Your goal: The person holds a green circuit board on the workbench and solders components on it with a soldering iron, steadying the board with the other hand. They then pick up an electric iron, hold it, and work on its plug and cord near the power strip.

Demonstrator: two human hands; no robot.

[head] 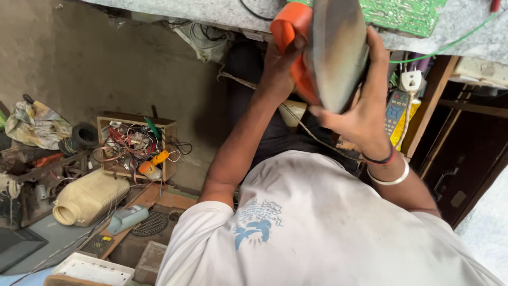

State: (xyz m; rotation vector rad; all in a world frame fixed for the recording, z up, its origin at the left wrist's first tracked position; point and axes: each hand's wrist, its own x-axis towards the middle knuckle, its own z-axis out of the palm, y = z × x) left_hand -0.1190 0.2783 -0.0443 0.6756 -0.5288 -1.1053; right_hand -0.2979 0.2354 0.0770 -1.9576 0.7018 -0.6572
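An electric clothes iron with an orange body (288, 32) and a dull grey metal soleplate (336, 53) is held up in front of my chest, soleplate facing me. My left hand (279, 66) grips the orange body from the left side. My right hand (360, 108) holds the lower right edge of the soleplate, fingers curled around its rim; that wrist carries a dark band and a white bangle. The iron's braided cord (309, 132) trails down across my dark trousers.
A grey stone counter (211, 10) above bears a green circuit board (402, 13). A remote control (394, 111) and a white plug (410, 80) sit to the right beside a wooden frame. At left stand a wooden box of wires (135, 145) and a cream plastic jug (87, 196).
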